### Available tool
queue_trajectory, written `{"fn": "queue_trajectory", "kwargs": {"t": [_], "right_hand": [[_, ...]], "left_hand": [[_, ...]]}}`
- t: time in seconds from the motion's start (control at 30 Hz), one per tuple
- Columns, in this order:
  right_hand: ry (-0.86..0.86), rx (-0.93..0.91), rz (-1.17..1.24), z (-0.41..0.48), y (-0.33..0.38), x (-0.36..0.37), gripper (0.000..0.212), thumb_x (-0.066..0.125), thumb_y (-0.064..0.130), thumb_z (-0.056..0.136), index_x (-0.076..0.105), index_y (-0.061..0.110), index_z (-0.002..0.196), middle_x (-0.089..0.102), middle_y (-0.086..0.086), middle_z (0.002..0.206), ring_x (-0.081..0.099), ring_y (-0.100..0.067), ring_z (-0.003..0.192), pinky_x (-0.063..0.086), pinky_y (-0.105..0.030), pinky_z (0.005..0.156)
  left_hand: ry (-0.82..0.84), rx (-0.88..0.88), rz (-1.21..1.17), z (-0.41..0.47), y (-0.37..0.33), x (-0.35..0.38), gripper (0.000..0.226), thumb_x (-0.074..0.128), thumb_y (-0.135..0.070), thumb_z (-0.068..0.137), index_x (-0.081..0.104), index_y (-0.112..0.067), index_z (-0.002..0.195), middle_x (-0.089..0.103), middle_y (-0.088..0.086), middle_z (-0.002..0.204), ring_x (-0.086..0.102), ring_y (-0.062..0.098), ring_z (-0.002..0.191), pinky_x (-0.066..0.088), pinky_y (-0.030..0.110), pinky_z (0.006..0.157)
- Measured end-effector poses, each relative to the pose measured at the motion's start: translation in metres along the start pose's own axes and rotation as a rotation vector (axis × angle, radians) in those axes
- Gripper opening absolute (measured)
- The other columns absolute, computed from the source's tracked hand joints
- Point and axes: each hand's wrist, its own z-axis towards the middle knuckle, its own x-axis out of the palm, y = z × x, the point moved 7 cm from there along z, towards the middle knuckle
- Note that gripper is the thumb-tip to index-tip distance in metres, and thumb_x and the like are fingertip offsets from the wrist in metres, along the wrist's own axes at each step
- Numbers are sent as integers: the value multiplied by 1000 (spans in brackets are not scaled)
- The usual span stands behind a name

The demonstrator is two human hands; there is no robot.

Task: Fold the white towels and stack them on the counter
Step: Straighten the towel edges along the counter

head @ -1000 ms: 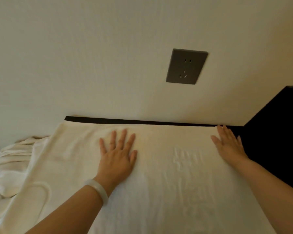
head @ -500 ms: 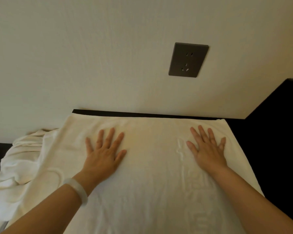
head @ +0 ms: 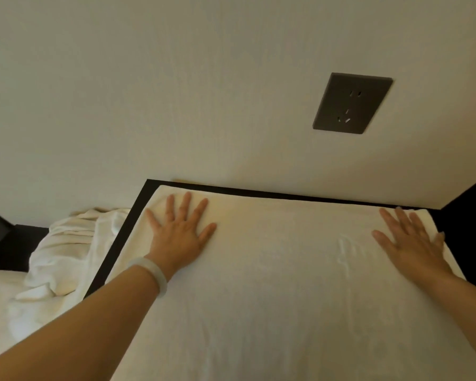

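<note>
A white towel (head: 280,284) lies spread flat over the dark counter (head: 127,229), reaching almost to the wall. My left hand (head: 180,232) presses flat on its far left corner, fingers straight and spread, with a pale bangle on the wrist. My right hand (head: 412,243) lies flat on the far right corner, fingers straight, close to the towel's right edge. A crumpled pile of white towels (head: 66,251) sits to the left, beside the counter.
A cream wall rises right behind the counter, with a dark wall socket (head: 352,103) above the towel's right half. White bedding (head: 0,295) shows at the lower left. A dark surface (head: 470,204) borders the counter on the right.
Both hands have slid apart across the towel, the left to the far left corner and the right to the far right corner. The towel's left edge now lies on the counter.
</note>
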Motion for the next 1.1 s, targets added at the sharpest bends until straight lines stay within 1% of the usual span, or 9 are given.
{"fn": "queue_trajectory", "kwargs": {"t": [0.23,0.37,0.43,0.53,0.7,0.8,0.9,1.0,1.1], "right_hand": [[-10,147,-2,-17,29,-7,65,20,57,101,2,33,158,-9,4,166,-7,-27,152,-2,-62,118],[-56,-381,68,-109,147,16,68,11,67,94,4,38,154,-4,11,162,-2,-17,152,-7,-51,119],[-64,-503,55,-139,155,31,72,6,67,93,15,33,156,7,8,164,6,-14,152,-2,-44,121],[-81,-303,53,-116,99,27,77,-1,64,88,8,31,158,1,8,165,-1,-11,152,-6,-34,122],[1,193,90,-117,46,11,66,14,57,101,1,27,159,-4,1,166,-7,-25,152,-5,-56,120],[-182,-140,125,-166,122,10,62,29,49,100,30,20,155,24,-6,162,21,-30,150,2,-51,118],[-135,-486,56,-226,190,42,63,31,51,95,42,20,149,35,-4,156,36,-25,144,16,-47,114],[-115,-361,64,-216,162,45,70,17,58,96,29,22,155,25,-2,162,20,-17,150,9,-40,120],[-85,-32,72,-195,112,34,73,6,60,95,6,23,158,2,1,166,-1,-16,153,-3,-43,122]], "left_hand": [[69,-72,-96,-2,-18,-9,67,6,-63,97,-8,-34,156,-16,-1,164,-15,33,150,-2,70,113],[-14,354,-48,-74,-113,1,70,5,-65,95,30,-32,153,23,2,162,24,34,147,20,75,106],[6,439,-16,-96,-116,17,66,10,-62,98,37,-32,150,32,1,159,32,31,145,26,74,105],[-23,252,-52,-89,-61,14,67,11,-61,96,26,-32,155,21,0,162,20,27,149,14,67,113],[-3,-171,-111,-96,39,4,64,5,-56,98,-1,-32,157,-6,0,166,-7,24,152,-1,61,118],[-87,-28,-94,-137,8,2,63,16,-54,101,23,-24,156,19,7,163,16,35,149,9,66,114],[-42,283,-58,-188,-45,19,62,18,-57,99,34,-29,152,31,2,159,29,32,145,16,64,111],[-49,139,-80,-184,-8,20,65,15,-58,97,24,-32,155,21,-1,162,19,24,149,13,62,115],[-30,-110,-79,-169,53,17,67,-4,-56,94,0,-34,157,-1,-3,165,-4,19,152,1,59,118]]}}
